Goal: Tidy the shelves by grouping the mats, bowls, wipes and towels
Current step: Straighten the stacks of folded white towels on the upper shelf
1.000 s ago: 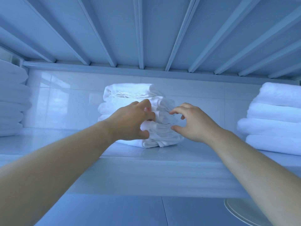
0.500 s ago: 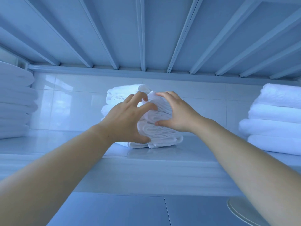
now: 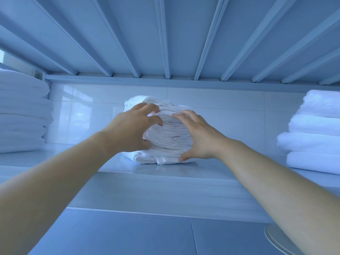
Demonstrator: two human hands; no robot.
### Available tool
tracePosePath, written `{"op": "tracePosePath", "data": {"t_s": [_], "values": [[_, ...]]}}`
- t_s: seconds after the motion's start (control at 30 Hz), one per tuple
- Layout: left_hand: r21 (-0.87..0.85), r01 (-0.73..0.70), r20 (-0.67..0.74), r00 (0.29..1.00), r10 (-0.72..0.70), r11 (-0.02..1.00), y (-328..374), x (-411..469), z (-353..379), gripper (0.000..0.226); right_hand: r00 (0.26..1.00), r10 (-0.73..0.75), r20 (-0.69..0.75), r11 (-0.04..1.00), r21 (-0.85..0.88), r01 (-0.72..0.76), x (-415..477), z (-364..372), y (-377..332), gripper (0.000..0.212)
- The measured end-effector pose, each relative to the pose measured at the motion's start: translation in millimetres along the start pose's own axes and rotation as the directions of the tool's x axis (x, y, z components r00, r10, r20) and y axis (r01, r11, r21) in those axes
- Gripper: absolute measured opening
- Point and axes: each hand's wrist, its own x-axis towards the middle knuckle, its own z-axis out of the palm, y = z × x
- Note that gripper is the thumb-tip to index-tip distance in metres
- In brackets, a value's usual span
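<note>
A stack of thin folded white cloths (image 3: 171, 138) sits in the middle of the white shelf (image 3: 165, 183), against the tiled back wall. My left hand (image 3: 128, 131) grips its left side, with curled fingertips digging into the top folds and the thumb low on the side. My right hand (image 3: 198, 138) presses against its right side, fingers spread and nearly straight over the folds, thumb down at the base. The back of the stack is hidden behind my hands.
A tall pile of folded white towels (image 3: 22, 115) fills the shelf's left end, and a pile of thick white towels (image 3: 316, 133) stands at the right end. A slatted shelf (image 3: 165, 43) hangs close overhead. A round white rim (image 3: 276, 240) shows at the bottom right.
Both hands moved from the stack's front to its two sides. The right hand slid down and right. The loose folds now lie more evenly.
</note>
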Motion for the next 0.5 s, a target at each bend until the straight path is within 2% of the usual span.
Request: {"op": "tracePosePath", "data": {"t_s": [0.13,0.27,0.4,0.5], "values": [[-0.009,0.031,0.037,0.999,-0.031,0.999,-21,-14,-10,0.061,0.997,-0.068,-0.018,0.991,-0.121,0.066,6,3,-15,0.121],[0.135,-0.070,-0.034,0.997,0.075,0.988,-12,-12,-6,0.086,0.999,-0.044,-0.017,0.986,-0.163,0.041,11,6,-18,0.126],[0.103,0.043,0.114,0.992,-0.055,0.994,2,-3,5,0.092,0.999,-0.027,0.031,0.995,-0.095,0.030,9,4,-14,0.121],[0.118,0.095,0.137,0.984,-0.111,0.989,12,0,11,0.087,0.998,-0.040,0.048,0.999,-0.025,0.041,6,5,-13,0.117]]}}
